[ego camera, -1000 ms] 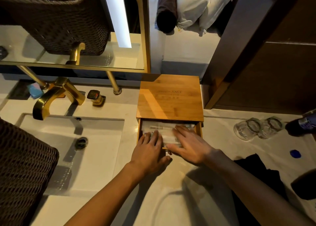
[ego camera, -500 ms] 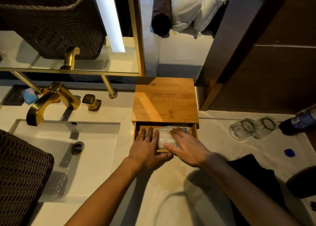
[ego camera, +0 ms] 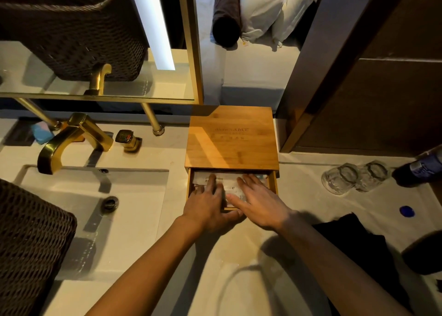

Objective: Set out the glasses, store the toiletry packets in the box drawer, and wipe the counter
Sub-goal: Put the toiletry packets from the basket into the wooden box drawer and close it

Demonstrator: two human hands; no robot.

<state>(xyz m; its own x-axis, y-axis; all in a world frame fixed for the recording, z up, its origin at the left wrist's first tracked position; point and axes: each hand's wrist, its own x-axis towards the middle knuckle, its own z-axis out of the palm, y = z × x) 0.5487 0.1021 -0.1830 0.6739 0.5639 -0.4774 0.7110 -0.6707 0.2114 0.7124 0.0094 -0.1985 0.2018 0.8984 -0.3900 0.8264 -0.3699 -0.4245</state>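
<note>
White toiletry packets lie in the half-open drawer of the wooden box at the surface's back edge. The left hand and right hand press flat on them, fingers spread, gripping nothing. The hands hide most packets; print is illegible. Two glasses stand beside the box.

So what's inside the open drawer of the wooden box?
White toiletry packets lie flat in the drawer, with the left hand and right hand pressing on them. Anything beneath the hands or under the box top is hidden.
</note>
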